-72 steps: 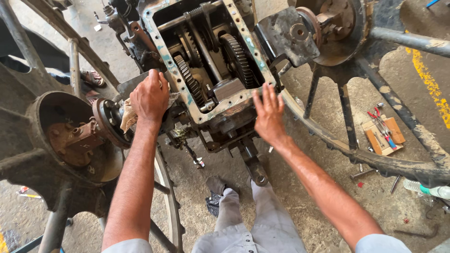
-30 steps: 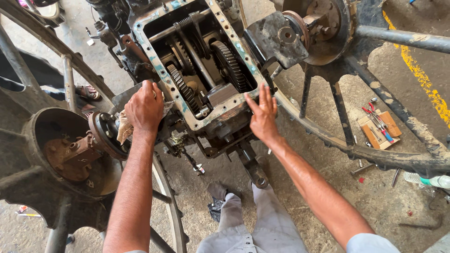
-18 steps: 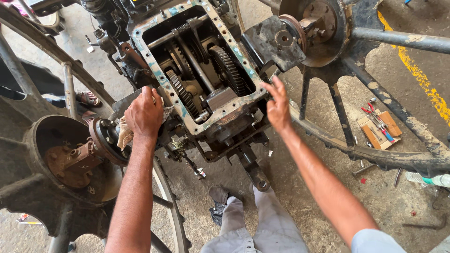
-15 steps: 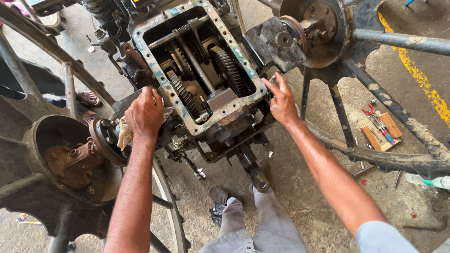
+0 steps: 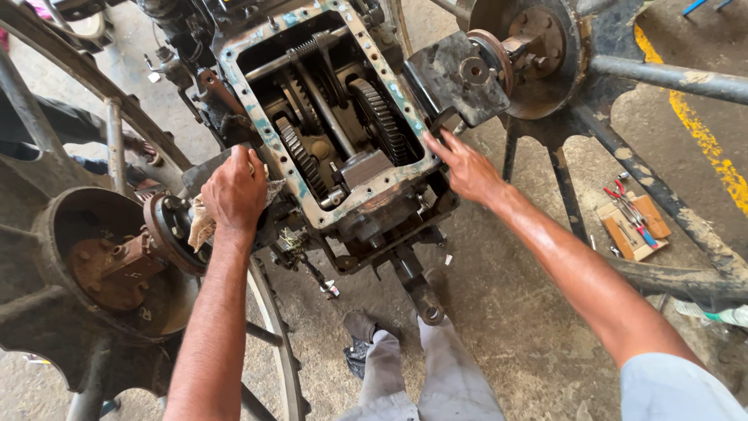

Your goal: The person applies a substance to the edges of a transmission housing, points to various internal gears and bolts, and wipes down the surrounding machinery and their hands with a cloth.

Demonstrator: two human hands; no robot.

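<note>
A: Where were the hands on that open, grease-blackened cast-metal gearbox housing (image 5: 331, 117) with the flaking blue gasket rim?

B: One on each flank. Left hand (image 5: 234, 191) was curled down on the near-left edge of the rim, pressing a crumpled off-white rag (image 5: 201, 222) under the palm. Fingers bent, closed on the rag as far as I could tell.

A: Right?

B: Right hand (image 5: 466, 168) was flat, fingers spread and stretched toward the near-right corner of the rim, tips touching just below the dark steel bracket plate (image 5: 460, 78). It gripped nothing.

A: So the housing sat where, relative to them?

B: Between the hands and ahead of both. Its long axis ran away from the person, tilted up-left. Dark toothed gears (image 5: 382, 121) and shafts lay inside, closer to the right fingertips than to the left knuckles.

A: Anything else near?

B: A rusty round hub flange (image 5: 167, 234) sat just left of the left hand. Red-handled pliers on a brown cardboard scrap (image 5: 633, 226) lay well right of the right forearm.
</note>
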